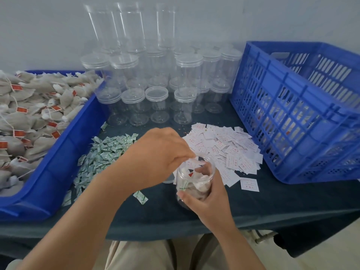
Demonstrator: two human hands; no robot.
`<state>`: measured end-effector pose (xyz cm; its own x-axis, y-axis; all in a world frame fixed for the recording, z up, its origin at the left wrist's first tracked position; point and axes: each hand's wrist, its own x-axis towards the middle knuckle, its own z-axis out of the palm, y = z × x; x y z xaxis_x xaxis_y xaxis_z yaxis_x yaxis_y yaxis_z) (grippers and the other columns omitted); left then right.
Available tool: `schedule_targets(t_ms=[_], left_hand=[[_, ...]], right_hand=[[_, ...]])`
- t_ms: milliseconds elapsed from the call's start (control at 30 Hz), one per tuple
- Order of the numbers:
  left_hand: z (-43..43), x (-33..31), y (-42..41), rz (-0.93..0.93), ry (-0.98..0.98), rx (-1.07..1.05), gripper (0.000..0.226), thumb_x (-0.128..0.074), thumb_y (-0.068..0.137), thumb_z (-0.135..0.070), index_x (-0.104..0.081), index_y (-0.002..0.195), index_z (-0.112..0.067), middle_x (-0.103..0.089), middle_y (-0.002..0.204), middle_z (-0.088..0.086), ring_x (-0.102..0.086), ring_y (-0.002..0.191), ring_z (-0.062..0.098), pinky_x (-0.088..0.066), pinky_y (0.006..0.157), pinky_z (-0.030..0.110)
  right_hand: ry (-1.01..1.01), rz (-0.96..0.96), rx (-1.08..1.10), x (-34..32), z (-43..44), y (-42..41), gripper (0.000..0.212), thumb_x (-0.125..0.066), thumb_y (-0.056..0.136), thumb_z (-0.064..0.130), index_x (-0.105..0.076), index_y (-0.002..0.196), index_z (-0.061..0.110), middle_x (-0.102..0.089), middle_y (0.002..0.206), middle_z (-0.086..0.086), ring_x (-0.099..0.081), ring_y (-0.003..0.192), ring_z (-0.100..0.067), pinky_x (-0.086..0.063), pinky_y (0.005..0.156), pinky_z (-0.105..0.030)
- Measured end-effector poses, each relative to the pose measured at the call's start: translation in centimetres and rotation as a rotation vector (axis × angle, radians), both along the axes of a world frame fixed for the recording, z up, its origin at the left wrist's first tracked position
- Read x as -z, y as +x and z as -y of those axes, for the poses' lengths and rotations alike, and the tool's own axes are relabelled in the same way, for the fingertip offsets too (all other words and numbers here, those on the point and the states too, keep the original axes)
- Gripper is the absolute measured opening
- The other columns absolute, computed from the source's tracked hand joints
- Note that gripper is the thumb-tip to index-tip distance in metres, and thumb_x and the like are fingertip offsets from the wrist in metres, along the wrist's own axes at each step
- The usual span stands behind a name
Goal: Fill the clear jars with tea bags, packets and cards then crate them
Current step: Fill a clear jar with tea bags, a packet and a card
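At far left, a blue tray [64, 152] held heaped tea bags [29, 114]. Beside it lay green-printed packets [103, 156] on the dark table [272, 201]. The left hand [155, 152] hung over the mouth of the open jar [194, 180], fingertips pinched together on what appeared to be a card. The right hand [206, 197] was clamped round the jar's wall, holding it roughly upright, already part filled. Loose cards [224, 147] lay just beyond. The blue crate [292, 114] stood to the right, nearer the right hand; empty lidded jars [155, 90] stood behind.
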<state>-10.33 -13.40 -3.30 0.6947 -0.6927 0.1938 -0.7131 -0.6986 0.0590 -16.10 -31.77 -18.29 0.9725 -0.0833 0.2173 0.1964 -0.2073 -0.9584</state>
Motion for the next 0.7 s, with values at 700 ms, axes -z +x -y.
schedule_targets(t_ms=[700], left_hand=[[-0.5, 10.6, 0.7, -0.324, -0.644, -0.704, 0.034, -0.078, 0.088, -0.026, -0.067, 0.117, -0.039, -0.067, 0.099, -0.013, -0.064, 0.087, 0.003, -0.056, 0.083, 0.033]], right_hand=[[-0.039, -0.033, -0.021, -0.4, -0.1, -0.7, 0.100, -0.094, 0.063, 0.053, -0.048, 0.150, 0.033, -0.061, 0.134, 0.026, -0.061, 0.130, -0.003, -0.049, 0.103, -0.016]])
